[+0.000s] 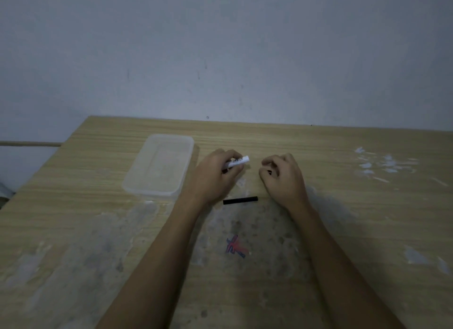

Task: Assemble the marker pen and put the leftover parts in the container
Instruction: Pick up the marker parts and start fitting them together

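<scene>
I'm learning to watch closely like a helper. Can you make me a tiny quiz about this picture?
1. True or false: the clear container has pen parts in it.
2. Which hand holds the white marker barrel? A) left B) right
3. What lies on the table between the two wrists?

Key:
1. False; it looks empty.
2. A; the left hand grips it, while the right hand curls around something small and dark.
3. A black stick-shaped part.

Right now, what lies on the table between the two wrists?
In the head view, a black stick lies flat on the table between the left hand and right hand, near both wrists.
</scene>
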